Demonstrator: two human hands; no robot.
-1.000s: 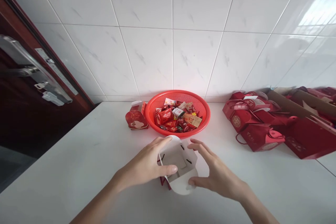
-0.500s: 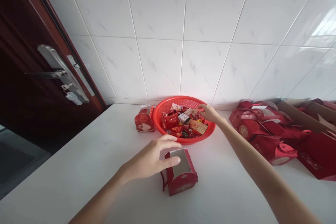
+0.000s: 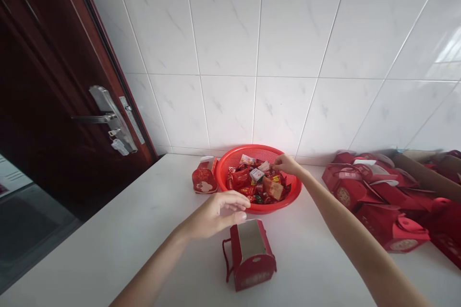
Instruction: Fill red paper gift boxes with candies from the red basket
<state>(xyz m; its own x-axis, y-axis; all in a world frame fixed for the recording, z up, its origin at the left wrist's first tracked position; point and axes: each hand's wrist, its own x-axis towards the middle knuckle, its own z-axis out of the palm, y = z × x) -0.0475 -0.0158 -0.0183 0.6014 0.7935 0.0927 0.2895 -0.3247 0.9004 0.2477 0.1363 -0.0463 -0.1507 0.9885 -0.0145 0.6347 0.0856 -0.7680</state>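
A red plastic basket [image 3: 268,208] stands against the wall and holds several wrapped candies [image 3: 241,179], mostly red, some white or tan. My right hand [image 3: 287,164] reaches into its right side with fingertips bent down and pinched among the wrappers; what they hold, if anything, is hidden. In front of the basket an open red paper gift box [image 3: 255,268] with a pale inside and a red cord handle at its left sits on the white table. Just beyond its upper left edge hovers my left hand [image 3: 218,213], thumb and fingers apart, holding nothing.
Left of the basket is another red gift box [image 3: 204,177]. Several red boxes [image 3: 382,196] are piled on the right, beside a brown cardboard edge [image 3: 425,172]. White tiles [image 3: 230,105] rise behind the table [image 3: 151,220]; a dark wooden door [image 3: 50,81] with keys stands at the left.
The whole view has shifted, so things sit lower in the picture. My right hand's fingers have closed down among the candies. My left hand stays raised near the open box.
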